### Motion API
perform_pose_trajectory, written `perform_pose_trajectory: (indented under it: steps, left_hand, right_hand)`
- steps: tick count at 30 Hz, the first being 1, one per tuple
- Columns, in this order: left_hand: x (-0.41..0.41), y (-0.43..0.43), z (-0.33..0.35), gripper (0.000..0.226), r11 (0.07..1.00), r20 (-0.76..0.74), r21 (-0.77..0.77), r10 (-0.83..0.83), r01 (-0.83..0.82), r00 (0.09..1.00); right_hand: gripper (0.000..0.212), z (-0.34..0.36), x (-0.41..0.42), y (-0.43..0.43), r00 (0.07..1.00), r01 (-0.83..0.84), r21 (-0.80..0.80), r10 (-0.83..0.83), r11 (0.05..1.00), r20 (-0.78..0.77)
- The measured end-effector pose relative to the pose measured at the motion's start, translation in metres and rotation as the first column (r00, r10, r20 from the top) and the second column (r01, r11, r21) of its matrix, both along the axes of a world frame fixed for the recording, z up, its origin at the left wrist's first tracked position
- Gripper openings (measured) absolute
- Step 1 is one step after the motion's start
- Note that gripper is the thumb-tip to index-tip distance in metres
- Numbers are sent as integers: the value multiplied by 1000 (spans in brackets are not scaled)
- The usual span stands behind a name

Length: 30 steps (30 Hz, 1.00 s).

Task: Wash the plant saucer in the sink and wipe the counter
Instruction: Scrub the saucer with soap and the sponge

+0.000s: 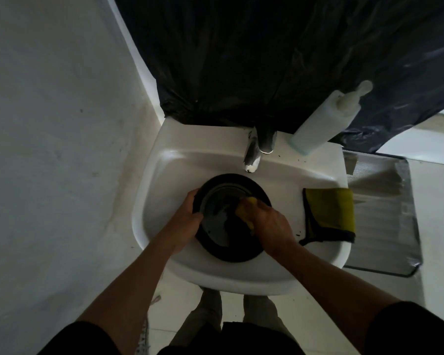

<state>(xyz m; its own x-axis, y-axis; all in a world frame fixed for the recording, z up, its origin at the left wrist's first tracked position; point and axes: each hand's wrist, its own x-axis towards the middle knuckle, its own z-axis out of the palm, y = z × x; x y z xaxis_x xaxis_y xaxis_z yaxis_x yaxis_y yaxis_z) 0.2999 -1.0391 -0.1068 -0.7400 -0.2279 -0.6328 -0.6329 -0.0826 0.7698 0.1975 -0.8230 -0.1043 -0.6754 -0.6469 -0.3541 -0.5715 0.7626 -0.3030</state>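
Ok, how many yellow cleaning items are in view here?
2: a sponge in the right hand, pressed into the saucer, and a folded cloth lying on the right rim of the sink. Others may be hidden.

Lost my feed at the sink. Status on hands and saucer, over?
Left hand grips saucer rim, in sink. Right hand holds sponge inside saucer. Cloth lies on sink's right rim; nothing in the way.

One white sink (149,201), one black saucer (231,249), one yellow sponge (244,206), one yellow cloth (331,211), one pump bottle (321,124), one tap (253,152), one metal tray (385,213), one black plastic sheet (241,60), two hands, left hand (187,216), right hand (272,224).
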Motion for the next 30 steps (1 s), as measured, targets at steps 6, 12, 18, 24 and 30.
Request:
perform_pose_trajectory:
  steps: [6, 12, 18, 24, 30]
  left_hand:
    - [-7, 25, 7, 51, 993, -54, 83, 85, -81, 995]
    - [-10, 28, 2, 39, 970, -95, 53, 241, -237, 966]
    - [0, 15, -6, 35, 960, -82, 3, 279, -280, 957]
    - [2, 24, -4, 33, 969, -73, 34, 246, -244, 967]
    - [-5, 33, 4, 33, 951, -78, 111, 299, -290, 951]
  right_hand:
    - [53, 16, -4, -42, 988, 152, -287, -138, 946, 66]
    - [14, 22, 33, -38, 995, -49, -415, 80, 909, 57]
    - [30, 12, 25, 5, 999, -17, -212, 23, 977, 25]
    - [31, 17, -18, -19, 964, 245, -258, -262, 934, -34]
    - [20, 25, 21, -61, 998, 55, -421, -50, 905, 22]
